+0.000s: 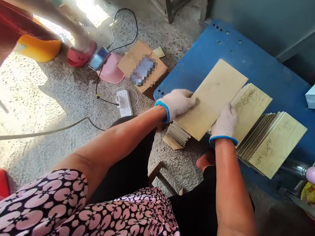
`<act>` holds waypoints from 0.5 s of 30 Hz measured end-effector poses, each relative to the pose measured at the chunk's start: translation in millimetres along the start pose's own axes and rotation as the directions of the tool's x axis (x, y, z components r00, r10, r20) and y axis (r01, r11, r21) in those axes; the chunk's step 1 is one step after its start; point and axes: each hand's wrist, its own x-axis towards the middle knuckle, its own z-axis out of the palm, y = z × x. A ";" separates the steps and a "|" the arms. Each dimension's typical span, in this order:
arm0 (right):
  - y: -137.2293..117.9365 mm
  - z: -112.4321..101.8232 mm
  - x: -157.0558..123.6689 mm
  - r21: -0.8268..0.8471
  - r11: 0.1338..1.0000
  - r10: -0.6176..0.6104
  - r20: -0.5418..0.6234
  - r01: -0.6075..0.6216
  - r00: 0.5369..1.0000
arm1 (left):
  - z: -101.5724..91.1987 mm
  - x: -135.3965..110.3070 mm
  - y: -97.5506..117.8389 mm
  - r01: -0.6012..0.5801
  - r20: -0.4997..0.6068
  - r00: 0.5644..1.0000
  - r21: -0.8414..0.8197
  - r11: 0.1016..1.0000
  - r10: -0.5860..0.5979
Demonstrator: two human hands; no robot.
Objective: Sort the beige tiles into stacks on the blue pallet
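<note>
left hand [177, 103] flat on top sheet [211, 100] | right hand [226, 122] likely gripping its edge

Two white-gloved hands press on a tan board [211, 98] topping a stack on a blue table [270, 67]: left hand [177, 103] at the board's left edge, right hand [226, 122] at its right. More fanned boards [271, 143] lie right of it.

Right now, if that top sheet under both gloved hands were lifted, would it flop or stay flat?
Probably stay flat: the top sheet lies straight, its near end jutting past the stack without drooping. It looks thin, so likely light. The left hand and right hand press on it in knit gloves; the smooth face may slide.
</note>
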 end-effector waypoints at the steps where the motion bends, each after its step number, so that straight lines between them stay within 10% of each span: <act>1: -3.3 0.6 3.1 0.030 0.999 0.016 -0.041 -0.015 0.999 | 4.4 1.9 -2.4 0.022 0.034 0.999 0.003 1.000 -0.022; 10: -15.7 4.9 2.4 -0.026 0.996 0.084 -0.194 -0.091 0.977 | 27.5 1.9 6.2 0.028 0.010 1.000 -0.230 0.973 -0.027; 15: -11.6 5.7 -2.9 -0.341 0.937 -0.024 -0.267 -0.071 0.963 | 25.7 -9.7 17.6 -0.086 0.034 0.995 -0.135 0.987 0.092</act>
